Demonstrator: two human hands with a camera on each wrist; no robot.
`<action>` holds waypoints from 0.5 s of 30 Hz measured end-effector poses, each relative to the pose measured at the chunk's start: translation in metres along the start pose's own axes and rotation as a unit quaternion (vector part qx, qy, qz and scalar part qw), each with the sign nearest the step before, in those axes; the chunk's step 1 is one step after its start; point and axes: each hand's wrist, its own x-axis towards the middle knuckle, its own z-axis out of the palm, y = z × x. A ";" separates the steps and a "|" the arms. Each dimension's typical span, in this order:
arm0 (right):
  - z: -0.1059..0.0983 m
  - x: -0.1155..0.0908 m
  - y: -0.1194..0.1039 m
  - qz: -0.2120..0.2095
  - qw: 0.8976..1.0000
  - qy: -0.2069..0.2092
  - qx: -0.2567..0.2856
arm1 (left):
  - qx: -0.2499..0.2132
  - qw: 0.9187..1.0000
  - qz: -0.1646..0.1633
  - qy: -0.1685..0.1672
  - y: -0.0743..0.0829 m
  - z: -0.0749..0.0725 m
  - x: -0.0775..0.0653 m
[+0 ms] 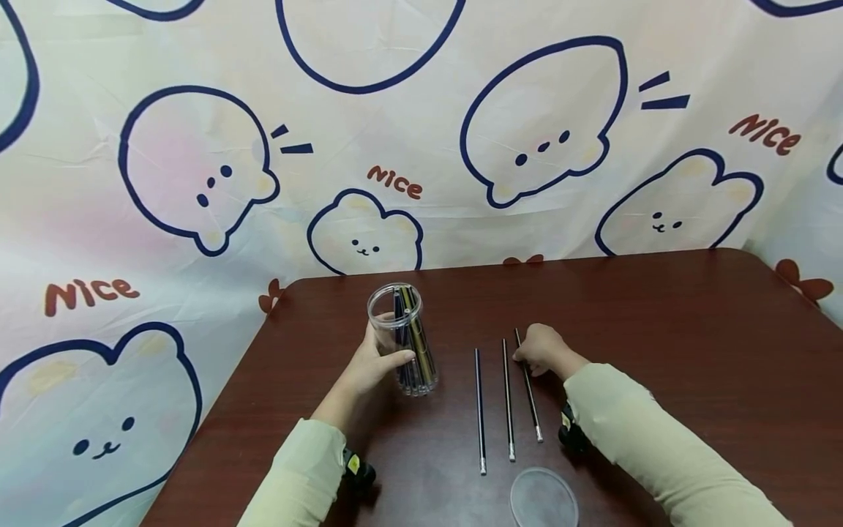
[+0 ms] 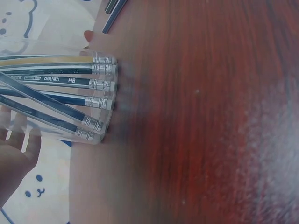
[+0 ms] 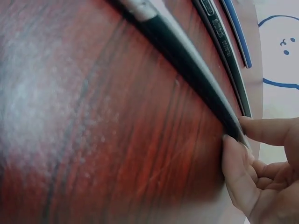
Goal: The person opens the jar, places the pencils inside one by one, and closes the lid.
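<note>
My left hand (image 1: 375,362) grips a clear plastic jar (image 1: 428,380) around its side, thumb toward the front. Dark and gold pencils (image 2: 56,81) with metal-banded eraser ends stand inside it, erasers at the bottom. To the right, my right hand (image 1: 545,350) pinches the far end of a dark pencil (image 3: 187,70) between thumb and finger; its eraser end points toward me. Left of that pencil lie a second dark pencil (image 1: 508,402) and a blue one (image 1: 480,410), roughly parallel and apart. The jar's mouth is uncovered.
A round translucent lid (image 1: 544,499) lies near the front of the brown wooden table (image 1: 691,351). Behind the table hangs a pale curtain (image 1: 435,132) printed with cartoon bears. A dark camera band sits at each wrist.
</note>
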 end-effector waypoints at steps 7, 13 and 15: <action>-0.001 0.002 -0.001 0.004 1.000 -0.014 0.016 | -0.001 1.000 0.002 0.006 0.001 -0.002 0.000; -0.004 0.002 0.004 0.022 0.995 -0.023 0.096 | 0.000 1.000 0.010 0.003 -0.003 -0.001 0.001; -0.005 0.001 0.006 0.026 0.990 -0.028 0.133 | 0.009 1.000 0.009 0.012 -0.003 0.000 0.000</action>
